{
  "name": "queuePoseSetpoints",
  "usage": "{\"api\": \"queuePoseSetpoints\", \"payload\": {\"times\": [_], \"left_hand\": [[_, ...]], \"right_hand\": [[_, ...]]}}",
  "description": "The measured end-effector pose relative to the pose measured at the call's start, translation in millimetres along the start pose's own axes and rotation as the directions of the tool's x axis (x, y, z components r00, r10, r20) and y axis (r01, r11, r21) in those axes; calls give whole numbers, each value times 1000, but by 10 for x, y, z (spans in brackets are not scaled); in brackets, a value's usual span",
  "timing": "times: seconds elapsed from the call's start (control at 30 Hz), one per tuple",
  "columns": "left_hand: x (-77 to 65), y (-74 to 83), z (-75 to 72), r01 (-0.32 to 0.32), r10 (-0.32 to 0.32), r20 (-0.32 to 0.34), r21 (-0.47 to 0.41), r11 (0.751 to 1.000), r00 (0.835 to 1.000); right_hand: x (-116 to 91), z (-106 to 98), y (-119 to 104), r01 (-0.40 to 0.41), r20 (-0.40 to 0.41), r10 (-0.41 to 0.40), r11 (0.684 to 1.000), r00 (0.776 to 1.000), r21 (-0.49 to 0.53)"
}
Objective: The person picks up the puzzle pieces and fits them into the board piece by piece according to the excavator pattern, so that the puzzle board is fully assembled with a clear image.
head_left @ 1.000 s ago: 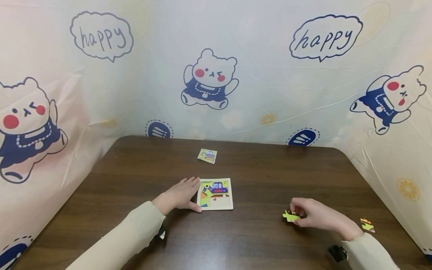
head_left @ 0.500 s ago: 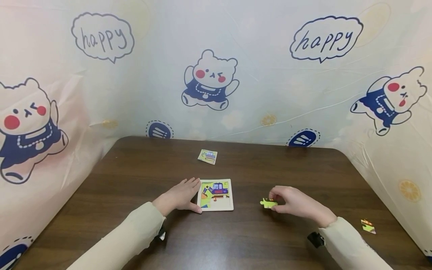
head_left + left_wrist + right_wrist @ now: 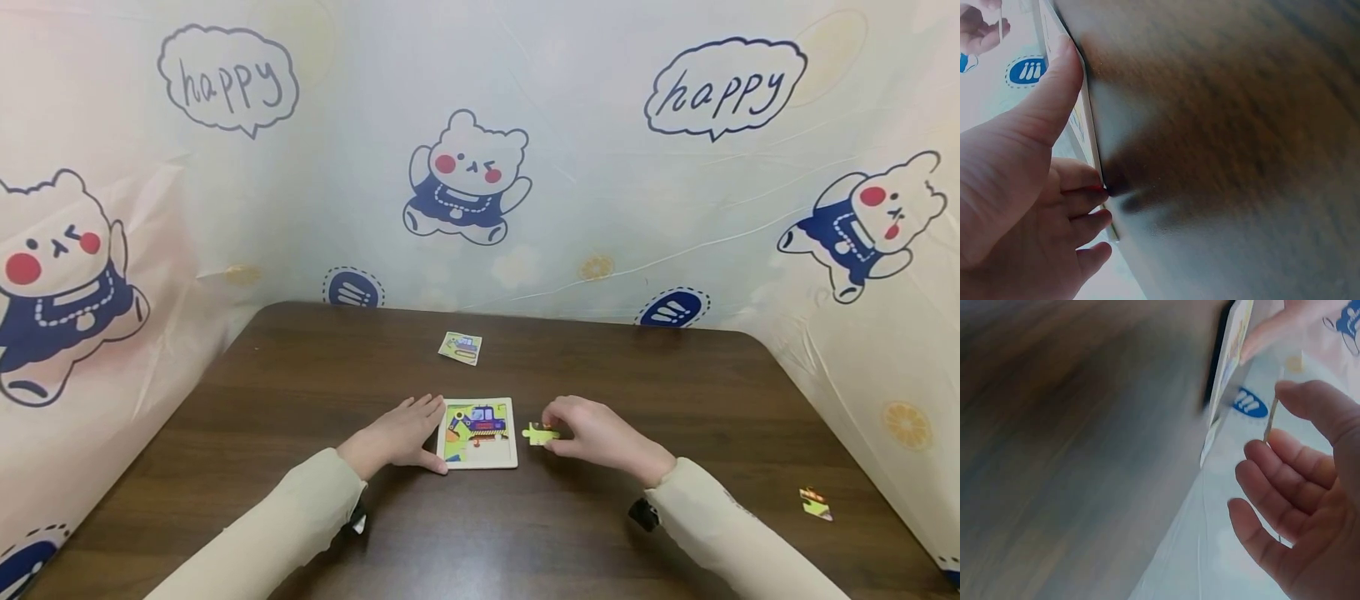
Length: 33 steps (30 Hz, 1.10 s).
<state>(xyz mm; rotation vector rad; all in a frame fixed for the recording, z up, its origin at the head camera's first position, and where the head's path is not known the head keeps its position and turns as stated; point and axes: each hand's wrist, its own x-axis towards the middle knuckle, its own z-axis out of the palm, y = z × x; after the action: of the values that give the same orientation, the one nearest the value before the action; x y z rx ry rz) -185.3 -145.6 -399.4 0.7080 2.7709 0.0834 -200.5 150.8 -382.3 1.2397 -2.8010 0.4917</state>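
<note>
A square jigsaw puzzle (image 3: 489, 457) in a white frame lies on the table, showing a blue digger, with a pale bare patch at its lower right. My left hand (image 3: 397, 432) rests against its left side, thumb at the near corner and fingers at the far corner; in the left wrist view those fingers (image 3: 1088, 228) look relaxed along the frame's edge. Just right of the frame, my right hand (image 3: 600, 433) pinches a yellow-green puzzle piece (image 3: 537, 434) between thumb and fingers. The right wrist view shows this puzzle piece (image 3: 1270, 419) edge-on, held off the table.
Another puzzle piece (image 3: 815, 503), orange and green, lies on the table (image 3: 315, 358) at the far right. A small picture card (image 3: 461, 348) of a digger lies behind the frame. A printed curtain (image 3: 570, 208) encloses the table's back and sides.
My right hand has carried the puzzle piece leftward and slightly away from me, from the right of the table to beside the frame. The left hand has stayed in place.
</note>
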Motion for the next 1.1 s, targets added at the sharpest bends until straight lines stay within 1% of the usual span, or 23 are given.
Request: {"api": "queuePoseSetpoints", "payload": {"times": [0.07,0.27,0.47,0.63,0.87,1.1], "left_hand": [[3,2,-3,1,-1,2,0,1000,1000],[5,2,-7,3,-3,4,0,1000,1000],[5,2,-5,0,0,3,-5,1000,1000],[0,1,-2,-3,3,0,-10,1000,1000],[-3,-4,1,-8,8,-5,-18,1000,1000],[-2,-1,-4,-6,6,-5,-24,1000,1000]], "right_hand": [[78,43,-41,9,-2,-9,1000,1000,-12],[292,166,-171,43,31,-42,999,999,-20],[437,273,-290,84,71,-82,996,994,-16],[514,372,-359,96,102,-96,995,990,-1],[549,435,-397,207,97,-203,978,974,-32],[560,447,-422,224,107,-215,972,971,-77]]}}
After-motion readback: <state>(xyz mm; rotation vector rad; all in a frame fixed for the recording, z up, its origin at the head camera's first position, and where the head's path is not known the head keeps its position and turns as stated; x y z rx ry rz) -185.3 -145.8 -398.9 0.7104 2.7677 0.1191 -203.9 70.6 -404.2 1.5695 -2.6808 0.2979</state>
